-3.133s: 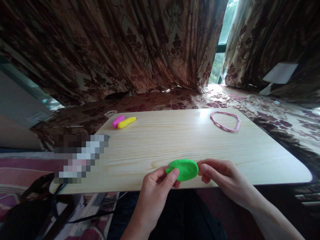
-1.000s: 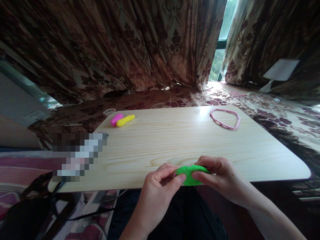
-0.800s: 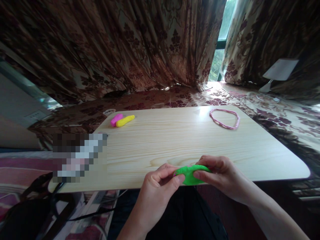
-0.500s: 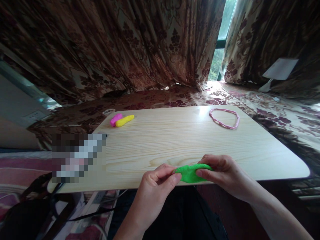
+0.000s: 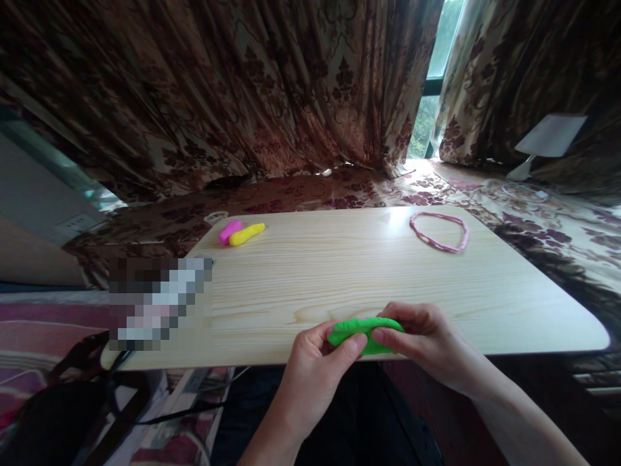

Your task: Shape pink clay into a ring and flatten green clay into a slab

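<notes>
A flattened, elongated piece of bright green modelling clay (image 5: 367,327) is held above the table's near edge. My left hand (image 5: 317,362) pinches its left part, thumb pressed on the near face and fingers behind. On the right part, my right hand (image 5: 427,343) grips it the same way, its thumb close to the left thumb. A little pink shows along the clay's left rim. Farther off on the table lie a magenta clay piece (image 5: 229,232) and a yellow clay roll (image 5: 247,234), side by side and touching.
The pale wood-grain table (image 5: 310,278) has rounded corners. A pink twisted loop (image 5: 439,243) lies at its far right, and a pixelated object (image 5: 169,301) at its left side. Beyond stand patterned curtains (image 5: 291,97) and a white lamp (image 5: 550,136).
My left hand has moved right along the green clay, bringing its thumb nearer the right thumb. The clay looks slightly more folded. The whole view has shifted a little.
</notes>
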Demonstrator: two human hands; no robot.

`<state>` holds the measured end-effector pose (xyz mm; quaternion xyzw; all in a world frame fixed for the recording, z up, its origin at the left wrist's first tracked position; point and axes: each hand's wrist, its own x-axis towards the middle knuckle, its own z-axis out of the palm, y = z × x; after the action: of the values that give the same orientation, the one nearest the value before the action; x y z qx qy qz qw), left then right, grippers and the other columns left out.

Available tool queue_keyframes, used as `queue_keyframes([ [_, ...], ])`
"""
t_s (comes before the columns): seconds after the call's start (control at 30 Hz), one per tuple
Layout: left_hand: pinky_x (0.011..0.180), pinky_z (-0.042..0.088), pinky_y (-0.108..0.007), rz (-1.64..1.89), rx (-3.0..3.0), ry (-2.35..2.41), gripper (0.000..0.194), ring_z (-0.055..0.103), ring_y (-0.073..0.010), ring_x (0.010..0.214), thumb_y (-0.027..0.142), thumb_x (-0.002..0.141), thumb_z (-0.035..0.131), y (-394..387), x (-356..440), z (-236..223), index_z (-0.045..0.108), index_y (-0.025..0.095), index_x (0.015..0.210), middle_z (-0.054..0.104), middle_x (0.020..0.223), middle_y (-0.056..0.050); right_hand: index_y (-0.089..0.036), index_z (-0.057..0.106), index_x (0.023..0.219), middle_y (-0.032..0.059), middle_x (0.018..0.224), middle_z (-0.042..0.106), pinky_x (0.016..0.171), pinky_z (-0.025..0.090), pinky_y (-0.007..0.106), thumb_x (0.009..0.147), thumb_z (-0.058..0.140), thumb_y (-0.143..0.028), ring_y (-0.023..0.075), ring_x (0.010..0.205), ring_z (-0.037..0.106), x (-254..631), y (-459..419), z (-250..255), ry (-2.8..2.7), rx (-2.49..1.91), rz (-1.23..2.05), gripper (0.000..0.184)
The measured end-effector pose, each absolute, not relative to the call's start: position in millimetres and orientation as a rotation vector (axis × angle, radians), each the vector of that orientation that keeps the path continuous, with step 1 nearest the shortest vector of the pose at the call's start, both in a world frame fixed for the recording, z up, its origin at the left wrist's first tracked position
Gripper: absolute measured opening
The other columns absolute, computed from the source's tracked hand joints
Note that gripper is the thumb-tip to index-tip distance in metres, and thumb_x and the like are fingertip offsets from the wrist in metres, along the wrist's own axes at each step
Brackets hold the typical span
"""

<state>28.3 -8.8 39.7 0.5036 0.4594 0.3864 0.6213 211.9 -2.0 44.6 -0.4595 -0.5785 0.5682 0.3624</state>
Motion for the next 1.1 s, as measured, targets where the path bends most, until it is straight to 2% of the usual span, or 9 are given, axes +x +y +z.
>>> queue_keyframes([
  [0.1, 0.074, 0.045, -0.026, 0.916, 1.199, 1.080, 0.020, 0.058, -0.0185, 0.079, 0.032, 0.082, 0.061, -9, 30, 36, 0.068, 0.014, 0.081, 0.065, 0.072, -0.002, -0.014, 0.061, 0.073, -0.0029, 0.062, 0.048, 0.052, 0.030, 0.022, 0.081, 0.062, -0.038, 0.0094, 0.059, 0.041, 210, -4, 50, -1.557, -1.200, 1.412, 0.026],
  [0.17, 0.073, 0.045, -0.026, 0.927, 1.209, 1.080, 0.020, 0.058, -0.0193, 0.081, 0.032, 0.082, 0.061, -9, 29, 36, 0.069, 0.014, 0.084, 0.066, 0.074, -0.003, -0.015, 0.064, 0.081, -0.0013, 0.068, 0.052, 0.054, 0.033, 0.023, 0.083, 0.060, -0.038, 0.0108, 0.063, 0.045, 209, -4, 55, -1.618, -1.214, 1.360, 0.023],
  [0.27, 0.074, 0.044, -0.025, 0.917, 1.213, 1.069, 0.019, 0.058, -0.0180, 0.081, 0.032, 0.082, 0.061, -9, 27, 39, 0.070, 0.016, 0.088, 0.067, 0.079, -0.003, -0.017, 0.067, 0.090, 0.0009, 0.078, 0.057, 0.062, 0.037, 0.025, 0.085, 0.058, -0.034, 0.0133, 0.072, 0.050, 209, -4, 59, -1.705, -1.195, 1.225, 0.019],
  [0.33, 0.074, 0.044, -0.024, 0.916, 1.210, 1.062, 0.019, 0.057, -0.0166, 0.081, 0.031, 0.083, 0.061, -10, 26, 41, 0.070, 0.017, 0.089, 0.068, 0.081, -0.002, -0.018, 0.069, 0.089, 0.0009, 0.076, 0.056, 0.063, 0.038, 0.025, 0.087, 0.057, -0.032, 0.0133, 0.072, 0.051, 208, -4, 60, -1.745, -1.168, 1.163, 0.018],
  [0.53, 0.069, 0.043, -0.021, 0.900, 1.212, 1.065, 0.019, 0.056, -0.0135, 0.074, 0.031, 0.082, 0.061, -12, 25, 47, 0.067, 0.015, 0.074, 0.065, 0.074, 0.000, -0.020, 0.067, 0.102, 0.0024, 0.087, 0.060, 0.066, 0.042, 0.024, 0.085, 0.060, -0.033, 0.0143, 0.080, 0.055, 208, -3, 58, -1.732, -1.126, 1.182, 0.022],
  [0.67, 0.069, 0.043, -0.021, 0.902, 1.215, 1.063, 0.020, 0.056, -0.0136, 0.074, 0.031, 0.082, 0.061, -13, 25, 48, 0.066, 0.015, 0.071, 0.065, 0.074, -0.001, -0.021, 0.070, 0.098, 0.0016, 0.081, 0.060, 0.065, 0.043, 0.023, 0.087, 0.058, -0.032, 0.0132, 0.076, 0.056, 207, -1, 58, -1.736, -1.081, 1.174, 0.020],
  [0.77, 0.071, 0.043, -0.021, 0.920, 1.211, 1.065, 0.022, 0.056, -0.0140, 0.076, 0.032, 0.082, 0.061, -12, 25, 45, 0.066, 0.015, 0.069, 0.066, 0.075, -0.001, -0.021, 0.068, 0.103, 0.0018, 0.084, 0.061, 0.065, 0.044, 0.024, 0.085, 0.060, -0.033, 0.0139, 0.079, 0.057, 207, 0, 59, -1.756, -1.120, 1.169, 0.022],
  [1.0, 0.070, 0.044, -0.025, 1.102, 1.077, 1.217, 0.023, 0.055, -0.0138, 0.069, 0.035, 0.083, 0.058, -9, 25, 39, 0.068, 0.015, 0.086, 0.063, 0.074, -0.002, -0.025, 0.059, 0.116, 0.0018, 0.096, 0.066, 0.068, 0.046, 0.025, 0.086, 0.058, -0.037, 0.0160, 0.085, 0.060, 218, 0, 60, -1.595, -1.232, 1.243, 0.032],
  [1.1, 0.070, 0.044, -0.024, 1.071, 1.063, 1.201, 0.024, 0.055, -0.0133, 0.068, 0.034, 0.079, 0.063, -11, 26, 42, 0.067, 0.015, 0.093, 0.064, 0.076, -0.002, -0.022, 0.065, 0.102, -0.0003, 0.084, 0.066, 0.064, 0.045, 0.022, 0.086, 0.059, -0.033, 0.0136, 0.077, 0.059, 222, 0, 58, -1.636, -1.190, 1.228, 0.021],
])
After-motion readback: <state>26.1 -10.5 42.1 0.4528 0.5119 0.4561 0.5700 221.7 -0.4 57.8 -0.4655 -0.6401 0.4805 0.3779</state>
